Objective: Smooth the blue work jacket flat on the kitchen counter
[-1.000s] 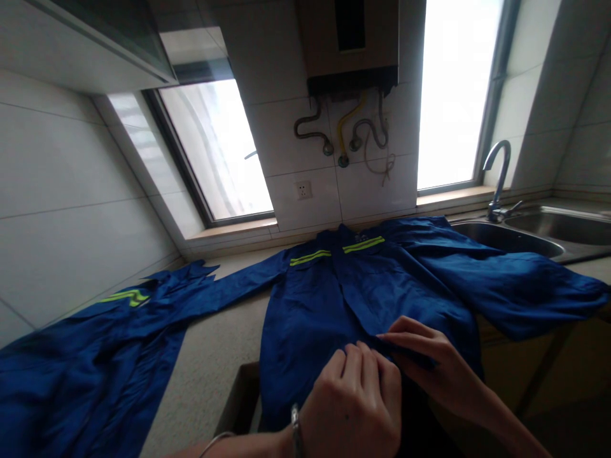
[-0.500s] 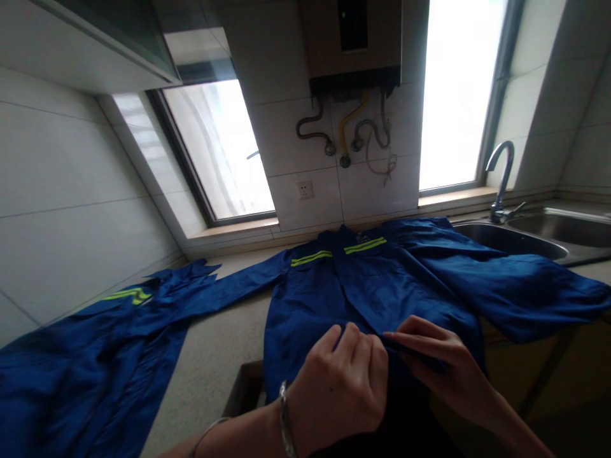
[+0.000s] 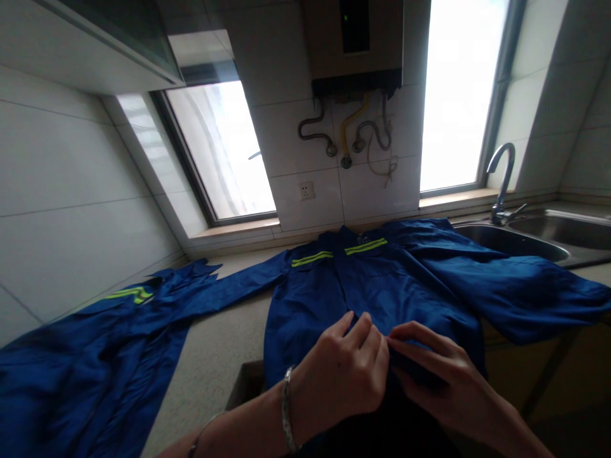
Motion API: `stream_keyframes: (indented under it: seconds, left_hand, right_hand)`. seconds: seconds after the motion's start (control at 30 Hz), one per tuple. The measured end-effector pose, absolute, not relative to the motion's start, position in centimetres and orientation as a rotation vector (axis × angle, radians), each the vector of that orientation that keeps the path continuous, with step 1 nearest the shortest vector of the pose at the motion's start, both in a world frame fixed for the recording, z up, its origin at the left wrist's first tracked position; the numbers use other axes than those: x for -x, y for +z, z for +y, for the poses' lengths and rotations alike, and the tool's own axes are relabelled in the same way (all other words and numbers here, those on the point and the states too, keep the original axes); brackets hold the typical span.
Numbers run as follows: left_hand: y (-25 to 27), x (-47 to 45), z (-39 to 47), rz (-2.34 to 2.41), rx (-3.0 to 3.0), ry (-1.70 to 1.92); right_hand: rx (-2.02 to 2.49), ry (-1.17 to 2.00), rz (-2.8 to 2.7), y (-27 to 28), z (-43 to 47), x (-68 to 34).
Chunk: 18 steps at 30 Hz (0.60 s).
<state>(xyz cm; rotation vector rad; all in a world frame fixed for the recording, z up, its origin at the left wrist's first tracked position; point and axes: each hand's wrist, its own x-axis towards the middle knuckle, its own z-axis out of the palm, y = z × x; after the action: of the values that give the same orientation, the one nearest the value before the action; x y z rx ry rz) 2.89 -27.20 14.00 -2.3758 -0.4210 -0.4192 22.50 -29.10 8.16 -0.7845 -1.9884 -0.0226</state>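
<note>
Blue jacket [image 3: 310, 305] lies front-up on the counter [image 3: 205, 356], collar at the far end approx 11–12 o'clock from the hands, lower part right at/under them; hem itself hidden, can't say where it ends. Long axis approx 11:30 to 5:30, w/ front seam [image 3: 345, 294] along it, running almost straight into the fingers.

Key relation: seam meets the L hand first. L hand [image 3: 341, 369], w/ bracelet [image 3: 286, 407], is nearer, its thumb-side fingers at the seam's visible near end; R hand [image 3: 443, 372] sits at its 3 o'clock, fingertips touching or just beside L fingers (can't say which).

Grip: R thumb & fingers pinch a fold of jacket cloth, pointing approx 10. L fingers curled in against the jacket, back of hand to camera; tips hidden, so can't say if cloth is held there.

Sleeves: one out to 10, far end reaching 2nd blue garment [image 3: 109, 362] at 9 (overlap unclear, same colour). Other sleeve out to 2, partly past counter edge. Yellow stripes [image 3: 312, 258] across chest, approx 11–12, well beyond reach of the present grip. Sink [image 3: 589, 251] at 2, tap [image 3: 499, 213] at 1, both well apart from the hands.
</note>
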Motion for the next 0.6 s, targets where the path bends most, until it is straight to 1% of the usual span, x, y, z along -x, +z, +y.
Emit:
stream_keyframes:
  seconds: [0.23,0.47,0.6]
  left_hand:
    - [14.4,-3.2,-28.2,-0.418,2.468,-0.366]
    - [14.4,-3.6,-28.3,-0.341,2.427,-0.357]
    - [14.7,-3.3,-28.5,-0.448,2.553,-0.252]
  right_hand:
    - [0.744,-0.125,-2.036,7.9,-29.2,-21.5]
    - [0.696,-0.289,-2.054,9.1,-29.4,-21.4]
    - [0.725,-0.357,-2.069,8.3,-29.7,-21.3]
